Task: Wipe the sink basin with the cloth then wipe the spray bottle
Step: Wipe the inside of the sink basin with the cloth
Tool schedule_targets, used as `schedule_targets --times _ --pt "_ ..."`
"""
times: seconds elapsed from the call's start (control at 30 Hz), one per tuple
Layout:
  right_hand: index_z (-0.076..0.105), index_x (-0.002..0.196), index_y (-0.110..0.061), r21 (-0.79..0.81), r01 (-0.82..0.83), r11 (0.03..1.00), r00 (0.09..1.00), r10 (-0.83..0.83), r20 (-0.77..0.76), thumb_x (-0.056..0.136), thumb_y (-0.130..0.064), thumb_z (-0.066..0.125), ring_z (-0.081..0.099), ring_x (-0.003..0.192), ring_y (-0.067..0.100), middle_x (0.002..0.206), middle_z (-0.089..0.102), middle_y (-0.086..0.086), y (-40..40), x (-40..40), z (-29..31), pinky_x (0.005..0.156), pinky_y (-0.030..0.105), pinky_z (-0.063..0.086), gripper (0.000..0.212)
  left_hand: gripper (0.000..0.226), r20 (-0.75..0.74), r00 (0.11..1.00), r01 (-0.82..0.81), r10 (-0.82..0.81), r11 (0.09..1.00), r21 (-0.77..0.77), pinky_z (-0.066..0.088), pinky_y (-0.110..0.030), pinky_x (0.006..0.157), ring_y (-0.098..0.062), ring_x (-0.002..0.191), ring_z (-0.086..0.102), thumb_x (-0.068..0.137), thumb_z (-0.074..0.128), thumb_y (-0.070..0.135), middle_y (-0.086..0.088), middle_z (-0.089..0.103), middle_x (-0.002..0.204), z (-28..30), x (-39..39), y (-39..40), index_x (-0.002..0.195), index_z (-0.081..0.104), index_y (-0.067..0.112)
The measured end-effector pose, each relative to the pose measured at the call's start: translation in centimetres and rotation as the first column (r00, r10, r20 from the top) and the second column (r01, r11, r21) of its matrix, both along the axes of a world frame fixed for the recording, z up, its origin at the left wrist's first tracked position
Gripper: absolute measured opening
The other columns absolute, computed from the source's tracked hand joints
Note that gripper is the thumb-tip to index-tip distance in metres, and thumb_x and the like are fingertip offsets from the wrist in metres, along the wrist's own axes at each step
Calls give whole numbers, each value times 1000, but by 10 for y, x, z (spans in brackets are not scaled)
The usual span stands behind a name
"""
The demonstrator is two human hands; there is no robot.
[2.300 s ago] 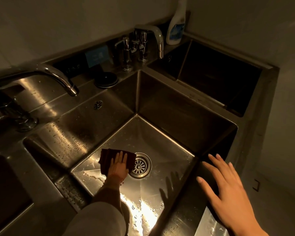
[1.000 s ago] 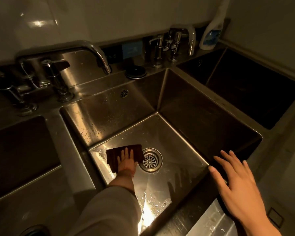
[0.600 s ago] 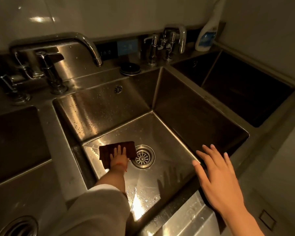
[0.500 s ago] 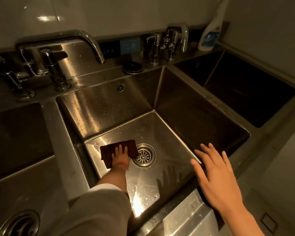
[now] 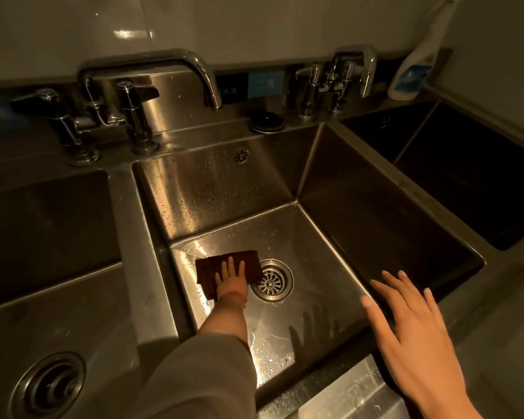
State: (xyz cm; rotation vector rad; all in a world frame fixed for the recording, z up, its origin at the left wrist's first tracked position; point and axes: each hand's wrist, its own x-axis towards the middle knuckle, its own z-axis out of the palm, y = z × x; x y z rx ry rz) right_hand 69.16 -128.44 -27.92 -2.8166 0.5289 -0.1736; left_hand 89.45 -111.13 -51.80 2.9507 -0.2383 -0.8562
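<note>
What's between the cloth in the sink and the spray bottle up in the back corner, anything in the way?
The left hand presses the cloth on the basin floor beside the drain. Toward the spray bottle, the basin's back right walls rise first, then the right-hand faucet and taps stand on the ledge just left of the bottle.

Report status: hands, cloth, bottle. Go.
Left hand flat on cloth, pressing it to sink floor beside drain. Right hand open at the front rim, holding nothing. Spray bottle upright, back right corner, untouched. Nothing in the way.
</note>
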Motion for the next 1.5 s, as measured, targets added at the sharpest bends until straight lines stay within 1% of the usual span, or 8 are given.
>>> schedule_targets --times 0.17,0.33,0.5,0.7,0.83,1.03,1.27,1.5 --pt "43 132 -30 18 4 1000 1000 -3 -25 79 -64 14 5 130 -6 146 35 -10 2 1 1 112 29 -6 69 90 16 999 -34 33 999 33 3 -48 120 -33 148 -13 93 56 14 -16 -19 159 -5 -4 -5 153 -11 17" --pt "44 131 -30 40 1 999 1000 0 -27 78 -65 15 11 138 1 146 36 -9 4 2 4 113 29 -4 70 88 23 996 -82 81 996 27 3 -49 119 -35 147 -13 94 55 16 -17 -18 159 -6 -7 -12 153 -10 15" --pt "43 132 -30 13 -39 999 999 39 -21 80 -64 14 11 139 3 146 36 -9 4 2 3 112 29 -6 69 99 18 992 -124 124 992 15 3 -48 120 -35 147 -13 88 64 14 -17 -17 159 -4 -14 -15 153 -10 14" --pt "32 138 -34 -59 -109 992 992 104 -72 80 -63 4 0 139 1 151 24 -12 2 2 1 111 30 -11 70 106 -24 995 -93 93 996 7 4 -46 121 -34 148 -13 84 70 12 -17 -19 159 0 -14 -9 153 -11 13" --pt "31 138 -36 -94 -182 979 981 174 -85 82 -62 4 -9 134 -3 152 20 -14 3 -1 2 111 30 -15 67 104 -11 997 -75 75 997 9 4 -47 121 -35 147 -13 86 68 10 -18 -19 158 0 -13 -8 153 -11 12" --pt "26 138 -39 -98 -191 977 977 180 -114 82 -61 5 -13 132 -5 152 17 -17 4 0 5 109 28 -17 64 106 -13 996 -93 93 996 6 3 -47 121 -34 147 -14 85 70 13 -17 -20 158 0 -7 -4 153 -11 12" --pt "24 138 -41 -69 -185 980 976 176 -128 75 -62 -1 -14 131 -8 151 15 -21 5 2 7 108 24 -17 71 101 11 988 -155 155 988 -7 4 -45 121 -32 148 -12 86 68 12 -14 -17 159 -2 13 8 154 -8 15" --pt "24 138 -40 -58 -166 984 978 156 -138 76 -63 -1 -12 130 -9 150 16 -20 3 3 6 110 25 -15 71 95 36 990 -136 135 990 28 5 -46 121 -32 148 -10 89 63 11 -14 -14 160 -10 1 4 154 -6 16"
